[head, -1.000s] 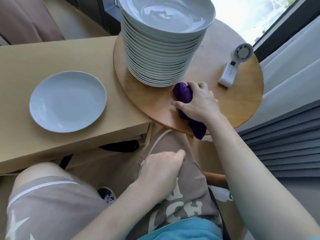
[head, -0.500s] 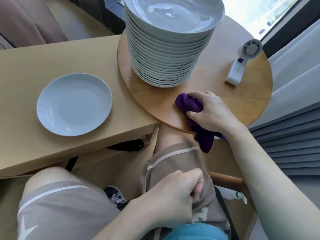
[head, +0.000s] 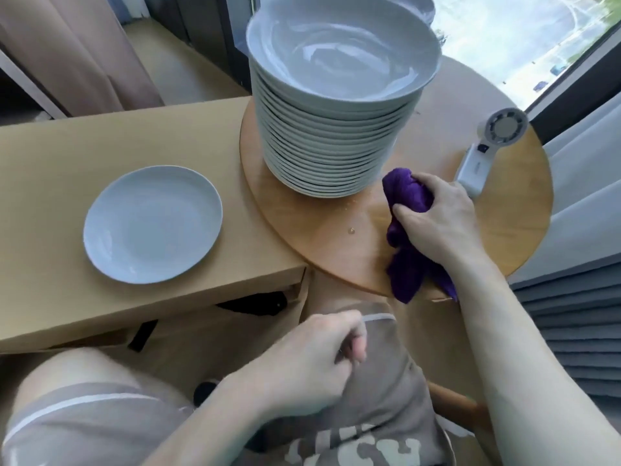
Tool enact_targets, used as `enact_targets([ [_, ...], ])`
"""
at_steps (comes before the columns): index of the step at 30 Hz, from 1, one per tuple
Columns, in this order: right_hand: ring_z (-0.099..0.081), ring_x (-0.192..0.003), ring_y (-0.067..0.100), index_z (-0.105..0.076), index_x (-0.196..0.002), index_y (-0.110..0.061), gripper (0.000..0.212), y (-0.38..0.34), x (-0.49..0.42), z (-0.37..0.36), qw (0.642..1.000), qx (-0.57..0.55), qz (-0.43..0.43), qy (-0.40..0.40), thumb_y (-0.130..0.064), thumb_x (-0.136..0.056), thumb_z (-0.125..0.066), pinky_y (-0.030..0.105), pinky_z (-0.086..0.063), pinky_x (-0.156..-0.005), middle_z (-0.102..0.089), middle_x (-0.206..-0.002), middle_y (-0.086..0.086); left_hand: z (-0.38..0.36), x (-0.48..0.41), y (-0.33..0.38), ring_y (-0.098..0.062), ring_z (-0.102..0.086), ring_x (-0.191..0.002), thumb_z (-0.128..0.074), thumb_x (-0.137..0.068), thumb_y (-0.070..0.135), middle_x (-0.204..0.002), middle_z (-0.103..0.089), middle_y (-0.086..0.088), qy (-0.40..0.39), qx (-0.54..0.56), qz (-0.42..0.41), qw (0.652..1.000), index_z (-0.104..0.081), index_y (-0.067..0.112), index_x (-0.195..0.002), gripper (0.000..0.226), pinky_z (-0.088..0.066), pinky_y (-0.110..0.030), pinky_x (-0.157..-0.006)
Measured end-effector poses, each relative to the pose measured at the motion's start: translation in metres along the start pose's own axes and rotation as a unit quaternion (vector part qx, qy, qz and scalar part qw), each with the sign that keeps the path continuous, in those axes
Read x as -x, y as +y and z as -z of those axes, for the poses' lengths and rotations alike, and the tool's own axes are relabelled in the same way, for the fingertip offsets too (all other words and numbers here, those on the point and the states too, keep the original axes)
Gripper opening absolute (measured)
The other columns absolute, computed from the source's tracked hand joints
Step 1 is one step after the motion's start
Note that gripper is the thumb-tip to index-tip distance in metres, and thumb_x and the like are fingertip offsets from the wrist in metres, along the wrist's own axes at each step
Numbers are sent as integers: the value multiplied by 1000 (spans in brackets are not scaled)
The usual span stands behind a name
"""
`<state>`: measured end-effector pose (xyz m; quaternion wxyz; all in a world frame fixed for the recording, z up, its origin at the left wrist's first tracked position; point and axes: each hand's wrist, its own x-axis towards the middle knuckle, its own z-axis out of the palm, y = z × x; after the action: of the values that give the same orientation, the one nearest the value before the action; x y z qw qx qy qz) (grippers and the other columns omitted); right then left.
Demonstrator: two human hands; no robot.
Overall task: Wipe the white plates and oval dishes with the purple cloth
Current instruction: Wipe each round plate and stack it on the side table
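Our right hand clutches the cloth on the table; the plate stack stands just left of this grip. Our left hand, nearer us, is curled and empty.

We count one white plate lying alone, one tall stack of more than a dozen plates, one purple cloth, one handheld fan, one rectangular desk, one round table and two hands: left hand, right hand.

Bright daylight from the window, glare on the top plate, motion-blurred left hand
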<state>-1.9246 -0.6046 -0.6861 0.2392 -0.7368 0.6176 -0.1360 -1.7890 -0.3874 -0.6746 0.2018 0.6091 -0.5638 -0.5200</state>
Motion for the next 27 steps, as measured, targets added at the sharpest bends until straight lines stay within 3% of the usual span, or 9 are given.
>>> enact_targets([
  [7,-51,-118,36,-50,-143,-37,57,-6,-24,-5,989,119,43,-74,-44,-88,-61,47,-43,-103,-48,-126,8,45,-36,-4,-9,-60,-89,-70,-92,20,-92,-61,12,163,-45,-13,986,-56,32,-89,18,-49,-27,-78],
  [11,-49,-112,39,-50,-134,-31,49,-6,-23,-22,980,168,86,-66,-45,-87,-57,48,-40,-96,-45,-123,9,55,-62,-20,-5,-49,-101,-67,-94,22,-113,-52,12,237,-141,23,961,-55,30,-105,18,-38,-14,-77],
  [15,-52,-105,40,-50,-128,-27,45,-11,-23,-28,970,202,114,-72,-42,-86,-57,46,-39,-87,-44,-119,10,55,-73,-33,-11,-47,-119,-65,-95,25,-133,-49,8,238,-179,69,952,-53,26,-124,31,-34,-22,-89],
  [18,-53,-103,40,-50,-123,-23,41,-17,-14,-33,964,223,129,-69,-40,-87,-58,44,-33,-80,-44,-117,11,57,-72,-38,-7,-47,-122,-65,-96,25,-139,-50,9,239,-163,75,954,-51,26,-132,39,-33,-19,-92],
  [22,-53,-102,39,-50,-122,-22,39,-22,5,-40,953,248,162,-68,-39,-88,-57,44,-37,-80,-45,-117,12,64,-69,-43,-1,-46,-117,-63,-97,21,-136,-55,11,240,-122,69,961,-50,28,-130,37,-32,-14,-92],
  [25,-53,-101,38,-50,-129,-25,44,-32,25,-49,939,247,224,-86,-43,-89,-54,44,-38,-80,-45,-118,11,65,-65,-47,4,-47,-114,-63,-95,18,-131,-55,18,236,-95,62,965,-49,36,-124,37,-31,1,-85],
  [27,-54,-99,37,-51,-133,-28,47,-41,35,-55,926,238,273,-106,-50,-91,-52,44,-38,-79,-45,-119,10,67,-62,-48,0,-51,-118,-61,-94,14,-129,-58,17,236,-61,56,968,-51,35,-124,38,-34,-2,-93],
])
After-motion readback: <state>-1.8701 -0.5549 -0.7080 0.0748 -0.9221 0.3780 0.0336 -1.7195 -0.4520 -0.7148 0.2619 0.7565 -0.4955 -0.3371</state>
